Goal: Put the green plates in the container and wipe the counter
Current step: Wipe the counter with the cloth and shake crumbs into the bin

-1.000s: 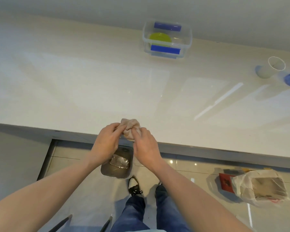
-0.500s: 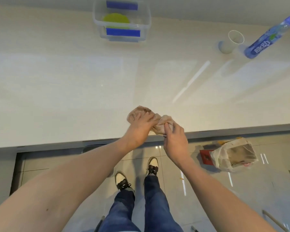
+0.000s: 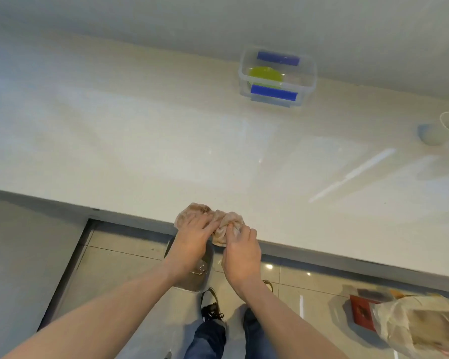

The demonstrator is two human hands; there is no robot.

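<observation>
Left hand (image 3: 195,230) is pressing flat on one end of the crumpled cloth (image 3: 224,224) while right hand (image 3: 240,251) is pinching the other end, both grips closing on it at the counter's (image 3: 140,141) near edge, around 6 o'clock. Judgement: spreading the cloth flatter before sweeping should give fuller contact; long overlapping strokes toward 12 o'clock are advisable. Counter is looking glossy and pale, with green plates (image 3: 265,74) already sitting in the container (image 3: 278,77) at about 1 o'clock and a cup (image 3: 443,132) at 2 o'clock; tiled floor (image 3: 130,263) below.
</observation>
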